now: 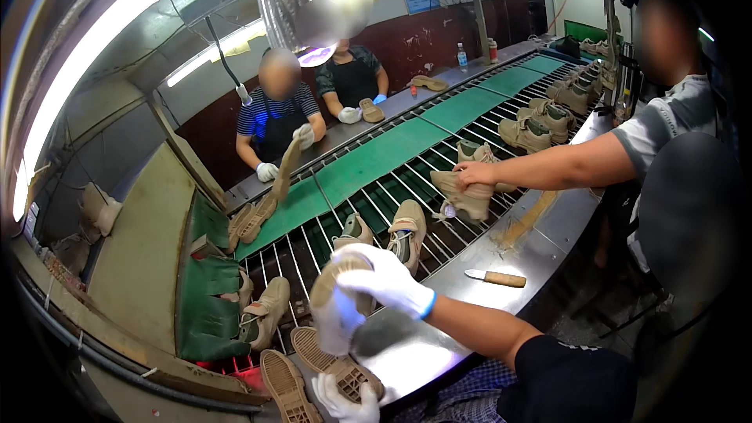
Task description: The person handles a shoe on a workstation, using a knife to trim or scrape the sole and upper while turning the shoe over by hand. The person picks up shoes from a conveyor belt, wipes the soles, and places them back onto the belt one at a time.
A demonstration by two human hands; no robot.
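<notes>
My right hand (388, 282), in a white glove, is closed round a beige shoe (323, 298). It holds the shoe raised and tilted above the near metal ledge, and motion blurs part of it. Below, my gloved left hand (345, 401) grips the near end of a tan shoe sole (317, 348), whose gridded side faces up. A second loose sole (286, 384) lies just left of it. Beyond my right hand, a pair of beige shoes (407, 231) rests on the rods of the rack conveyor (376, 188).
A wooden-handled knife (505, 279) lies on the metal ledge (536, 254). To the right, a co-worker's bare hand (474, 175) touches beige shoes on the rods. Across the green belt (376, 157), two people in white gloves handle soles. A beige shoe (270, 305) stands at the left end.
</notes>
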